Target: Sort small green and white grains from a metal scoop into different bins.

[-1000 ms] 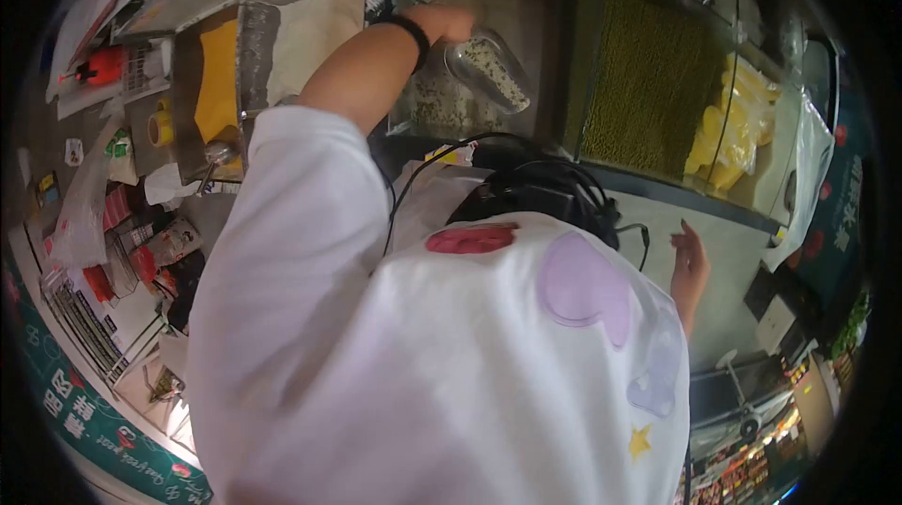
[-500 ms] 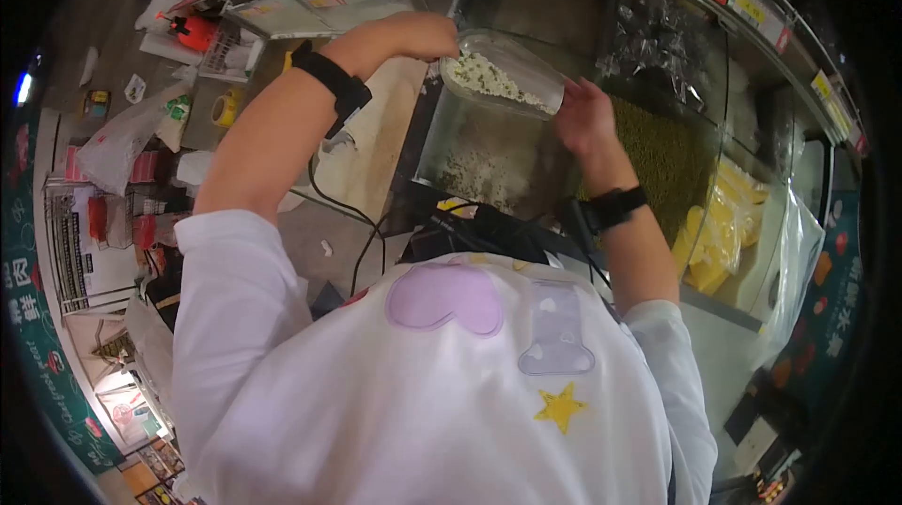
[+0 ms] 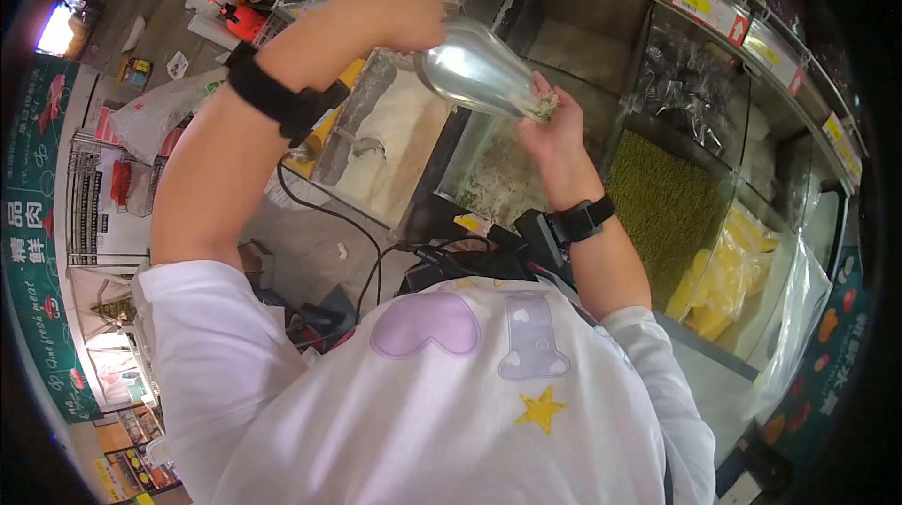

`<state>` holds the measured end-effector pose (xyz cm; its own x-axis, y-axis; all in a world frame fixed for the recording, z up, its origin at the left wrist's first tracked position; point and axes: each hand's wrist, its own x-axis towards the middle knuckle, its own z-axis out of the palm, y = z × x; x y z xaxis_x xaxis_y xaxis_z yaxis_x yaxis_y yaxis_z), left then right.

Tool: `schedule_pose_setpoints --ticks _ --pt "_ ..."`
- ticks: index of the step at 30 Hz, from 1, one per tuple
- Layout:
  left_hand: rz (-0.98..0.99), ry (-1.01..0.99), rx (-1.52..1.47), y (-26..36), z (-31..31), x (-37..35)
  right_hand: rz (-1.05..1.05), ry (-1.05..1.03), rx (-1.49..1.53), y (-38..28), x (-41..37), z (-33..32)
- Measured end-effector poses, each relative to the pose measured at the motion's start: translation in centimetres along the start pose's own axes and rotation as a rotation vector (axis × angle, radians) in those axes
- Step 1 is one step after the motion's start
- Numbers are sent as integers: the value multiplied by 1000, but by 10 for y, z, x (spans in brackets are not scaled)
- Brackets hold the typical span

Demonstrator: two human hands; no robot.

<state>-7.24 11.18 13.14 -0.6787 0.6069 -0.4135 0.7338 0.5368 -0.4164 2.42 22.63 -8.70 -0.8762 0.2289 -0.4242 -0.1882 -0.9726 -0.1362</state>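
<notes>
My left hand point(image 3: 413, 16) is closed at the upper end of a shiny metal scoop point(image 3: 479, 63). The scoop is tilted with its rounded back towards me, its mouth down at my right hand point(image 3: 556, 129). That hand is cupped under the mouth, palm up, with pale grains with green bits point(image 3: 543, 108) in it. Below both hands stands a glass-sided bin point(image 3: 460, 181), with a thin scatter of the same grains on its floor. How much is still inside the scoop is hidden.
On the left is a bin of white powder point(image 3: 399, 129) with a small metal scoop point(image 3: 366, 145). Green beans point(image 3: 662, 204) fill a bin on the right, beside yellow bags point(image 3: 738, 261). Price tags point(image 3: 695, 2) line the shelf edge. A black cable point(image 3: 324, 202) runs before my body.
The scoop has been turned over from grains-up to back-up and tipped towards my right hand. Grains now lie in the right palm, which was at the scoop's edge before. The view has shifted.
</notes>
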Motion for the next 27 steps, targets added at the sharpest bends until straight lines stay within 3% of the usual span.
schedule_pose_setpoints --ticks 4,6,7,11,13,14,16,19,21,24,27 --pt "-52 44 -79 -12 4 -33 25 50 205 -8 -12 9" --pt "-21 176 -217 -18 21 -54 34 7 196 -11 -23 8" --pt "-142 -10 -420 -19 29 -58 16 16 194 -14 -28 8" --pt "-17 -198 -788 -24 99 -72 -27 -45 161 -23 -41 4" --pt "209 -301 -1262 -25 154 -69 -59 -84 132 -25 -48 4" --pt "228 -295 -1264 -20 169 -71 -106 -39 91 -26 -51 7" --pt "302 -230 -1571 -7 192 -75 -168 1 42 -23 -52 11" --pt "384 -231 -1656 -2 212 -72 -231 83 12 -7 -52 14" --pt "340 -234 -1548 -4 217 -72 -219 37 47 6 -54 22" --pt "304 -29 -1471 -8 224 -75 -228 -79 73 19 -50 24" --pt "271 4 -1510 -19 234 -74 -201 -146 148 31 -52 26"
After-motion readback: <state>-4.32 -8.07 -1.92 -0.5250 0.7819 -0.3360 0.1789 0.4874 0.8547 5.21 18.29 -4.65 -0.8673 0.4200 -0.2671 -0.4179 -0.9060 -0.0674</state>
